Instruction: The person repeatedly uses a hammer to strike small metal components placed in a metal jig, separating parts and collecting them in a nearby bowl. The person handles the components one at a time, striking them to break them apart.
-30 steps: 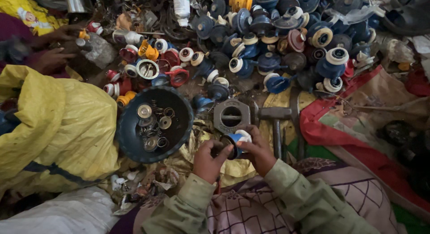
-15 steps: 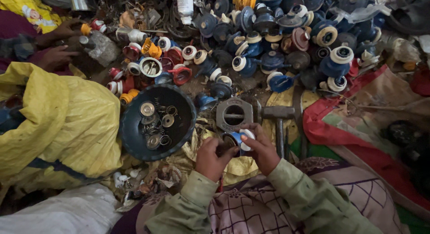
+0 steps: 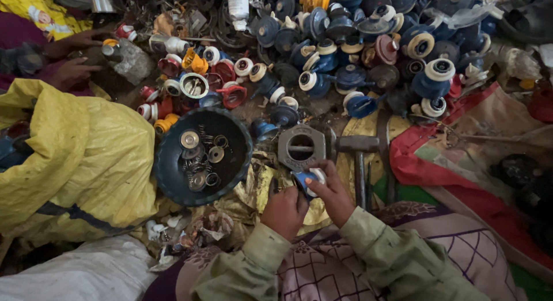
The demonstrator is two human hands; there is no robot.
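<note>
My right hand [image 3: 334,194] grips a small blue and white valve-like part [image 3: 307,180], low in the middle of the head view. My left hand [image 3: 284,212] is closed beside it, pressing a thin dark tool against the part; the tool is mostly hidden by the fingers. Just above both hands lies a grey octagonal metal block with a round hole [image 3: 301,147]. A hammer [image 3: 358,157] rests to the right of the block. To the left stands a dark round bowl [image 3: 168,163] holding springs and small metal discs.
A big heap of blue, red and white valve parts [image 3: 357,53] fills the top. A yellow sack [image 3: 80,157] lies at left, a white sack [image 3: 63,275] below it. Another person's hands [image 3: 72,59] work at top left. Red-edged cloth [image 3: 455,163] lies at right.
Both hands have shifted slightly down and right with the part, turning it between the fingers. The other person's hands at top left moved a little.
</note>
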